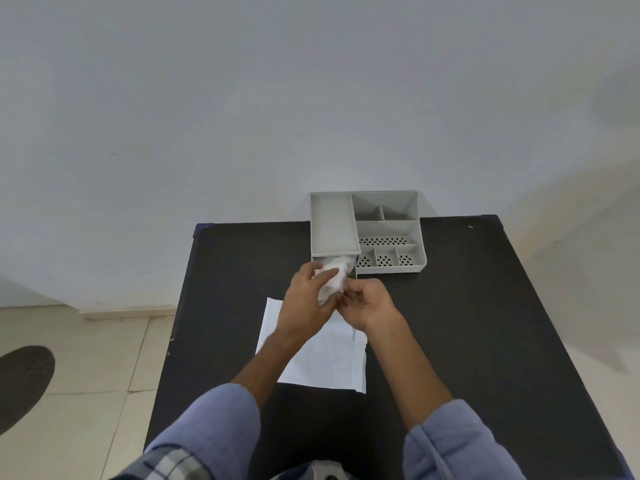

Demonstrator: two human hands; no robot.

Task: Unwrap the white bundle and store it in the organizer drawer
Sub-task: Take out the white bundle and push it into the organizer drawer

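Note:
A crumpled white bundle (335,278) of soft material lies half inside the open drawer (354,271) at the lower left of the grey organizer (367,233). My left hand (308,299) grips the bundle from the left, thumb over its top. My right hand (369,304) pinches its near end from the right, just in front of the drawer mouth. A flat white sheet (325,358) lies on the black table under my forearms. The drawer's inside is mostly hidden by the bundle.
The organizer stands at the far edge of the black table (485,323), against a pale wall, with several open compartments, some with perforated floors. Tiled floor (86,375) lies to the left of the table, with a dark round mat (20,382).

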